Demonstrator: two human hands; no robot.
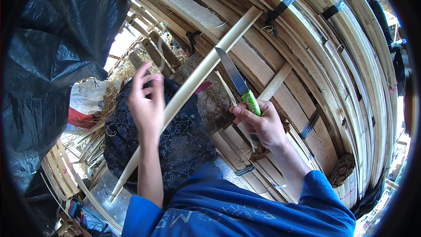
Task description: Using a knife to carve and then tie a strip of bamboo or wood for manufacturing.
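2 hands (148, 105), steel green-handled knife (239, 86), pale bamboo strip (188, 91)

Bright daylight, sharp centre, heavy fisheye bending.

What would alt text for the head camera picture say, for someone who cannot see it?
Seen from above, a person's right hand grips a green-handled knife, blade pointing up, while the left hand steadies a long pale bamboo strip slanting across a dark patterned cloth. Bundled bamboo slats fill the background.
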